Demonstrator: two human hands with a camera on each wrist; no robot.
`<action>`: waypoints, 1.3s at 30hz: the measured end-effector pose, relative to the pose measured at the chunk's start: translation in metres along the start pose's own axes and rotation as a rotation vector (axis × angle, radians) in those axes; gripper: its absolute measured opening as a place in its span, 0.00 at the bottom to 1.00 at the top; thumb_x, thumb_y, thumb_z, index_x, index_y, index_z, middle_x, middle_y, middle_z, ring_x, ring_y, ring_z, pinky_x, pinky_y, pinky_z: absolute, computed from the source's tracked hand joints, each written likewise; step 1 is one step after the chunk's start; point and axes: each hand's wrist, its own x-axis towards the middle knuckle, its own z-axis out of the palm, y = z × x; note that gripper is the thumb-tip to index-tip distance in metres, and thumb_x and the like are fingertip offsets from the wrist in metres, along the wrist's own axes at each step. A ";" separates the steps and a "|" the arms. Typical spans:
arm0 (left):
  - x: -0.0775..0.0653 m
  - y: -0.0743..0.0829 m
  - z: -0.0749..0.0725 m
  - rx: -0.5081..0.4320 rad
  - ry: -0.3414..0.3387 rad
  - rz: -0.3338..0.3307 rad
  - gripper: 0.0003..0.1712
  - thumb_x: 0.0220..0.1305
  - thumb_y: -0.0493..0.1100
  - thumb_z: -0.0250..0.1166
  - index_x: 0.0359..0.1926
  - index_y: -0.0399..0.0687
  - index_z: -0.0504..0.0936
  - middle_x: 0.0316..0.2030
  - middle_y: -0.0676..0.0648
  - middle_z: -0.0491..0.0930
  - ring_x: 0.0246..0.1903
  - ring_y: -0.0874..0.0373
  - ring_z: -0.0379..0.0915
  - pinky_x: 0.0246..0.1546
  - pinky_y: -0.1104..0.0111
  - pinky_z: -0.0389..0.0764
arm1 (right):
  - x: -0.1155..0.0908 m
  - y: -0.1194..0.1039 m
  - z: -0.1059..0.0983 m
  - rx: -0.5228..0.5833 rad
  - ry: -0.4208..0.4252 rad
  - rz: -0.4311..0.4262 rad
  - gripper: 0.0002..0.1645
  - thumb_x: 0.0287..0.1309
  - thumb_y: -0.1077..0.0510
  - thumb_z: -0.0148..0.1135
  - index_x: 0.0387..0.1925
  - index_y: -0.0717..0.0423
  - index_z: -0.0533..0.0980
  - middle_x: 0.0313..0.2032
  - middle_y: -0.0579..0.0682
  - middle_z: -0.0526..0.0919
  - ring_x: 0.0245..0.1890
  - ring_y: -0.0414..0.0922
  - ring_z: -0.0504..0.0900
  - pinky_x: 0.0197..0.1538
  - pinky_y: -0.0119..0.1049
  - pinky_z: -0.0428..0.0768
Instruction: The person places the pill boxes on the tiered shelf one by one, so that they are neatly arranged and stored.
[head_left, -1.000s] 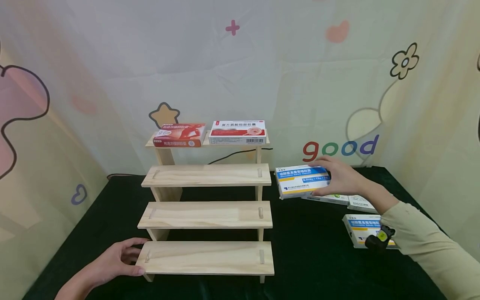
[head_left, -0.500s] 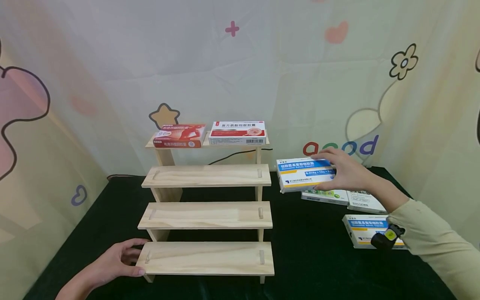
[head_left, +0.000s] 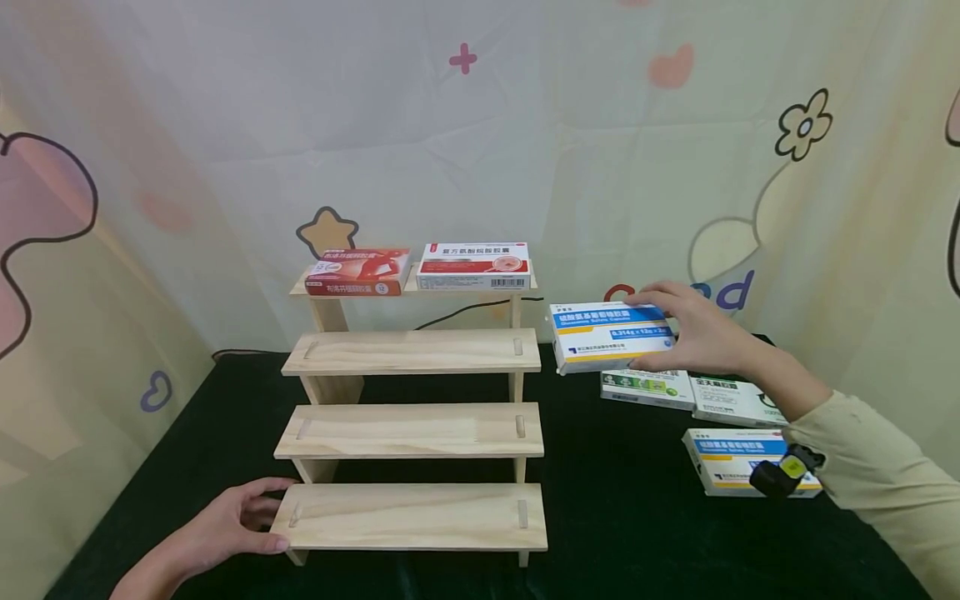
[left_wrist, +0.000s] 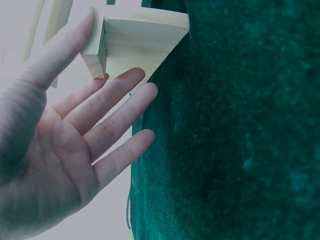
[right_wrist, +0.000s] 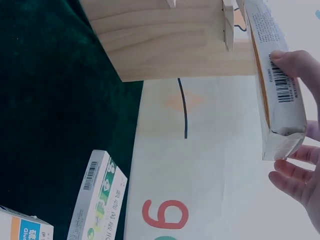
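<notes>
In the head view my right hand (head_left: 701, 329) grips a blue, white and yellow medicine box (head_left: 611, 333) by its right end. The box is raised to the right of a stepped wooden display rack (head_left: 408, 512). In the right wrist view my thumb lies on the barcode side of that medicine box (right_wrist: 282, 85). My left hand (head_left: 217, 529) holds the left end of the rack's lowest step. The left wrist view shows that hand (left_wrist: 65, 135) with thumb and index finger at opposite edges of the wooden step (left_wrist: 145, 30), the other fingers extended beside it.
A red medicine box (head_left: 358, 272) and a white-and-red one (head_left: 474, 267) lie on the rack's top step. At right on the dark green cloth (head_left: 622, 517) lie a green-and-white box (head_left: 647, 388), a white box (head_left: 735, 402) and another blue-and-white box (head_left: 723, 458).
My right hand has raised the medicine box a little, uncovering more of the boxes behind it. My left hand has kept its place on the rack.
</notes>
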 end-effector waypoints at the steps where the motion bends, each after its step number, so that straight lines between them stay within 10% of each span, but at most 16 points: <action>1: 0.000 0.000 0.000 0.000 0.001 0.000 0.41 0.56 0.39 0.64 0.60 0.19 0.51 0.48 0.27 0.72 0.42 0.46 0.75 0.40 0.56 0.77 | 0.000 -0.001 0.000 -0.001 0.005 -0.001 0.42 0.35 0.46 0.72 0.54 0.59 0.71 0.51 0.57 0.70 0.46 0.52 0.66 0.43 0.48 0.71; 39: -0.001 0.000 0.001 0.015 0.002 0.021 0.41 0.56 0.39 0.65 0.60 0.20 0.52 0.49 0.27 0.72 0.42 0.46 0.74 0.41 0.56 0.77 | 0.030 -0.088 0.026 -0.040 0.113 -0.015 0.44 0.32 0.42 0.72 0.52 0.59 0.73 0.49 0.56 0.70 0.46 0.50 0.66 0.42 0.44 0.76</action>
